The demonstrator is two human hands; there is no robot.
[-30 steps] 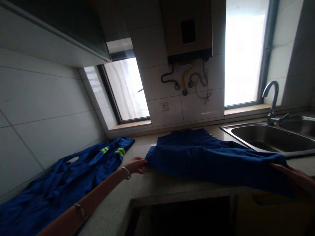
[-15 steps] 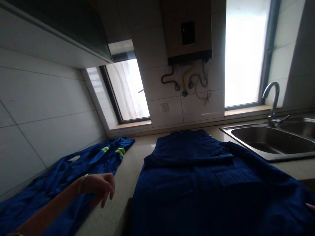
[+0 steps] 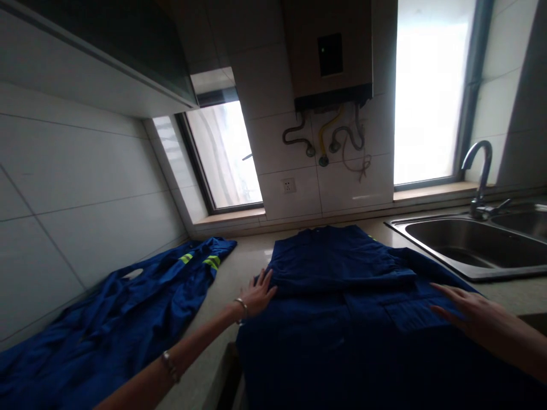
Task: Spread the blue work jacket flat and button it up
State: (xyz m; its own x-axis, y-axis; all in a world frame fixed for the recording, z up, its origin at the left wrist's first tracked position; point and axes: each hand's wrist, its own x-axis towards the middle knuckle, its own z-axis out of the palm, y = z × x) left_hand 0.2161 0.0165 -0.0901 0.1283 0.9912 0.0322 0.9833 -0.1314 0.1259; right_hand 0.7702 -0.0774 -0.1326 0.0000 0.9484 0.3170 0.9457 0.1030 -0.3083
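A dark blue work garment [image 3: 316, 336] lies spread over the counter and hangs past its front edge, its far part folded back on itself. At the left end of that fold is my left hand [image 3: 257, 295], fingers spread, the tips at the cloth's edge. My right hand [image 3: 470, 304] is over the garment's right side, near a pocket flap [image 3: 410, 310], with fingers stretched out and thumb apart. Whether its fingertips touch the cloth I cannot tell. Neither hand grips anything.
Another blue garment [image 3: 141, 319] with yellow-green bands lies crumpled along the left wall. A steel sink [image 3: 427, 253] with a tap [image 3: 481, 176] is set into the counter [image 3: 243, 256] at right. A wall cabinet [image 3: 106, 68] overhangs the left; a water heater [image 3: 331, 57] hangs ahead.
My left hand has moved right, from beside the crumpled garment to the spread one, and its fingers have opened. My right hand has come in from the right edge over the cloth.
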